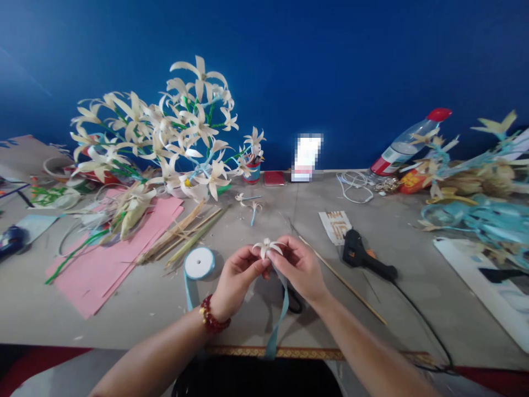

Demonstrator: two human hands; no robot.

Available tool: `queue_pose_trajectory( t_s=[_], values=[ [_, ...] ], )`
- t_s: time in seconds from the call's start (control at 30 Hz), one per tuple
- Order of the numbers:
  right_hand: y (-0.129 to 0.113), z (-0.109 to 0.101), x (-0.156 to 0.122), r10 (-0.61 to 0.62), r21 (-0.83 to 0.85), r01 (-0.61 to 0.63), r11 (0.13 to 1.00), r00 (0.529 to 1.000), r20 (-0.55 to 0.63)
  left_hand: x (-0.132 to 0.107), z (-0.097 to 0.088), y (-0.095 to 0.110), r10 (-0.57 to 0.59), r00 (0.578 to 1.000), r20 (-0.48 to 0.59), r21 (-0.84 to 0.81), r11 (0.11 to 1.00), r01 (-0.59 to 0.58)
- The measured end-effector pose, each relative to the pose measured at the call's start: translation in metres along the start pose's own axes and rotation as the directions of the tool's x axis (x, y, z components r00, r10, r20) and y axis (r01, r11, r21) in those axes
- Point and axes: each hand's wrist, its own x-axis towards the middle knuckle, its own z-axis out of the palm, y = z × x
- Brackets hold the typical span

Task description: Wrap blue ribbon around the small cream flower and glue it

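Observation:
In front of me, near the table's front edge, both hands meet at a small artificial flower (268,246) with white, curling petals. My left hand (236,275), with a red bead bracelet (212,317) on its wrist, pinches the flower from the left, thumb just under the petals. From the other side my right hand (305,271) is closed at the flower's base, thumb pressed on a light blue ribbon (283,314). That ribbon hangs down past the table edge. Beside my left hand lies a ribbon roll (199,263) with a loose tail. Dark scissor-like handles (294,302) show partly behind the ribbon.
A large bunch of white flowers (198,127) stands back left, above pink paper sheets (99,264) and dry stalks (182,237). Right of my hands lie a thin stick (347,284) and a black glue gun (366,256) with its cord. A bottle (407,146) leans farther back.

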Motion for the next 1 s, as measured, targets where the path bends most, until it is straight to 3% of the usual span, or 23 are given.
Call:
queue_pose_trajectory(
  t_s=[1.0],
  values=[
    [-0.0017, -0.0002, -0.0002, 0.005, 0.046, -0.008, 0.999, 0.998, 0.070, -0.0041, -0.0027, 0.0002, -0.017, 0.999, 0.047, -0.014, 1.000, 0.017]
  ],
)
